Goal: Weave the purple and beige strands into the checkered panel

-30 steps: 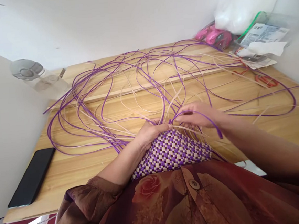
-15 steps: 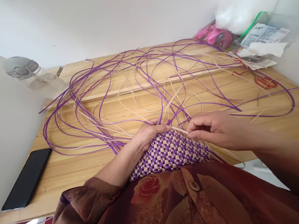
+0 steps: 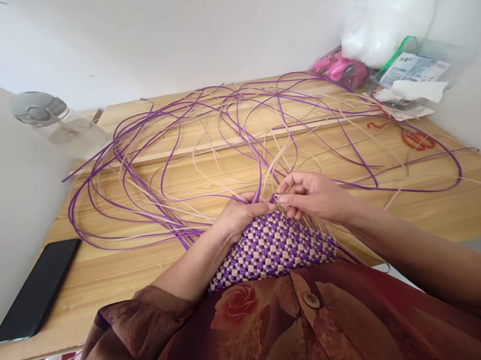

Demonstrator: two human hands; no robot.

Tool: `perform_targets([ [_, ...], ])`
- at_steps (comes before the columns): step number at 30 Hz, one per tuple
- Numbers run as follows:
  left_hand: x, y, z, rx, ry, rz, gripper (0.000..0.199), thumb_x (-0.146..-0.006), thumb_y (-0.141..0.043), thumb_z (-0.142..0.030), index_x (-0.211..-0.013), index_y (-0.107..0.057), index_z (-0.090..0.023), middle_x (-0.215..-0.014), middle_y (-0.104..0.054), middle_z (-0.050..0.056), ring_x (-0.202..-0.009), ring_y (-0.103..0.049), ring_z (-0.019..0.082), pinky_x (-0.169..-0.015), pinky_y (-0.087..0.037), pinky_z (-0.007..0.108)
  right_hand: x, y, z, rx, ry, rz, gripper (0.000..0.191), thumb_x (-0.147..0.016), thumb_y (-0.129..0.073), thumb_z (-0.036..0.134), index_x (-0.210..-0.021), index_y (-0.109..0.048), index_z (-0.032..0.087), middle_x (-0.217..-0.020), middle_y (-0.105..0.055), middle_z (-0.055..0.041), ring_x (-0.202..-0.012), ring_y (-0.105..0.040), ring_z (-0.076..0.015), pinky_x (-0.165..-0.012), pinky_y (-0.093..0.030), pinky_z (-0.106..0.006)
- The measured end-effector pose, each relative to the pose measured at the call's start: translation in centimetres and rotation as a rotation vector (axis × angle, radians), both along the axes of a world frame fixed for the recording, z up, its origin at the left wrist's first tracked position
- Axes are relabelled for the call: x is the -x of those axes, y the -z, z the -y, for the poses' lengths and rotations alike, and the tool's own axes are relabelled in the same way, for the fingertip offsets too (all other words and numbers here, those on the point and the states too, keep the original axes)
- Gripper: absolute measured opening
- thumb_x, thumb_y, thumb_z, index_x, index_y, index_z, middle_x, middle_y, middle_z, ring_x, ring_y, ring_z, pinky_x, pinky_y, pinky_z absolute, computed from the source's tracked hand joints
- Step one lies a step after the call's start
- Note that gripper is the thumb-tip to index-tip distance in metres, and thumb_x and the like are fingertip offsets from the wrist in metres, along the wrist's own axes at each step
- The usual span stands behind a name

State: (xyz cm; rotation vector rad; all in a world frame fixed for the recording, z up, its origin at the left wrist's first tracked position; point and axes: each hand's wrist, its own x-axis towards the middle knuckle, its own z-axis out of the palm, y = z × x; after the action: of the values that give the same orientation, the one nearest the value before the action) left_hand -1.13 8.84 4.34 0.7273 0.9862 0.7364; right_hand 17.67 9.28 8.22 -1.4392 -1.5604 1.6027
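Note:
A purple and beige woven piece (image 3: 274,244) rests against my front, with long purple strips (image 3: 166,163) and beige strips (image 3: 275,163) fanning out from its far edge over the table. My left hand (image 3: 243,216) is closed on the upper left edge, its thumb on top and the other fingers mostly hidden beneath. At the top of the weave, my right hand (image 3: 308,197) pinches a beige strip between thumb and index finger, close to my left thumb. Its remaining fingers are curled.
A black phone (image 3: 36,290) lies at the left of the wooden table (image 3: 119,278). Behind it stands a clear bottle with a grey lid (image 3: 41,109). Orange-handled scissors (image 3: 418,139), a pink bundle (image 3: 340,71) and plastic bags (image 3: 378,30) are at the right.
My right hand has moved left and inward, from the right of the weave to beside my left thumb, bringing the beige strip's held part with it. My left hand keeps its grip.

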Motion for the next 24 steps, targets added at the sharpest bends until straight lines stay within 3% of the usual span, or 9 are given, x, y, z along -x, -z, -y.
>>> perform_targets([
  [6, 0.0, 0.0, 0.0, -0.107, 0.034, 0.000, 0.025, -0.055, -0.083, -0.025, -0.067, -0.065, -0.014, -0.066, -0.064, -0.001, -0.060, -0.054, 0.009, -0.065, -0.039, 0.025, 0.2, -0.2, -1.2, 0.082, -0.091, 0.052, 0.032, -0.078, -0.065, 0.018, -0.109, -0.060, 0.011, -0.060, -0.065, -0.0023, -0.052, -0.062, -0.0112, -0.047, -0.050, -0.019],
  [11, 0.2, 0.4, -0.2, -0.139, 0.042, -0.013, 0.025, -0.055, -0.084, -0.026, -0.069, -0.068, -0.013, -0.069, -0.065, -0.001, -0.063, -0.054, 0.009, -0.067, -0.039, 0.024, 0.6, -1.0, -2.1, 0.038, -0.231, 0.125, 0.021, -0.079, -0.062, 0.022, -0.098, -0.064, 0.012, -0.069, -0.067, -0.0043, -0.057, -0.063, -0.0124, -0.051, -0.050, -0.022],
  [13, 0.2, 0.6, -0.3, -0.114, 0.042, 0.007, 0.025, -0.055, -0.083, -0.026, -0.072, -0.069, -0.014, -0.072, -0.066, 0.000, -0.065, -0.056, 0.010, -0.070, -0.040, 0.025, 1.1, -1.5, -1.7, -0.146, -0.247, 0.254, 0.015, -0.081, -0.059, 0.023, -0.092, -0.065, 0.015, -0.069, -0.067, -0.0035, -0.057, -0.062, -0.0132, -0.053, -0.047, -0.024],
  [17, 0.1, 0.6, -0.3, -0.124, 0.033, 0.019, 0.022, -0.056, -0.080, -0.022, -0.073, -0.071, -0.014, -0.069, -0.066, -0.001, -0.067, -0.058, 0.012, -0.074, -0.042, 0.027, 2.3, -1.8, -0.2, -0.732, -0.292, 0.580, 0.012, -0.081, -0.054, 0.017, -0.077, -0.065, 0.018, -0.072, -0.064, -0.0032, -0.069, -0.058, -0.0157, -0.067, -0.040, -0.029],
  [19, 0.0, 0.4, -0.2, -0.151, 0.023, -0.011, 0.019, -0.057, -0.078, -0.022, -0.072, -0.071, -0.014, -0.065, -0.065, -0.001, -0.064, -0.058, 0.012, -0.071, -0.042, 0.026, 2.9, -2.2, 0.2, -0.861, -0.262, 0.576, 0.011, -0.080, -0.054, 0.017, -0.073, -0.063, 0.017, -0.081, -0.063, -0.0058, -0.082, -0.057, -0.0186, -0.076, -0.039, -0.032],
  [21, 0.0, 0.4, -0.1, -0.169, 0.006, -0.048, 0.018, -0.057, -0.077, -0.023, -0.071, -0.070, -0.014, -0.064, -0.064, -0.002, -0.061, -0.056, 0.012, -0.067, -0.042, 0.026, 3.2, -3.5, 0.0, -0.730, -0.244, 0.426, 0.016, -0.081, -0.055, 0.026, -0.071, -0.061, 0.015, -0.082, -0.061, -0.0065, -0.084, -0.056, -0.0191, -0.079, -0.041, -0.034],
  [24, -0.1, 0.6, -0.1, -0.141, 0.009, -0.107, 0.020, -0.056, -0.077, -0.024, -0.071, -0.069, -0.014, -0.063, -0.064, -0.001, -0.056, -0.054, 0.012, -0.059, -0.041, 0.026, 2.9, -8.1, -1.5, -0.283, -0.245, 0.062, 0.032, -0.088, -0.044, 0.040, -0.073, -0.060, 0.017, -0.075, -0.058, -0.0032, -0.077, -0.058, -0.0168, -0.073, -0.045, -0.033],
])
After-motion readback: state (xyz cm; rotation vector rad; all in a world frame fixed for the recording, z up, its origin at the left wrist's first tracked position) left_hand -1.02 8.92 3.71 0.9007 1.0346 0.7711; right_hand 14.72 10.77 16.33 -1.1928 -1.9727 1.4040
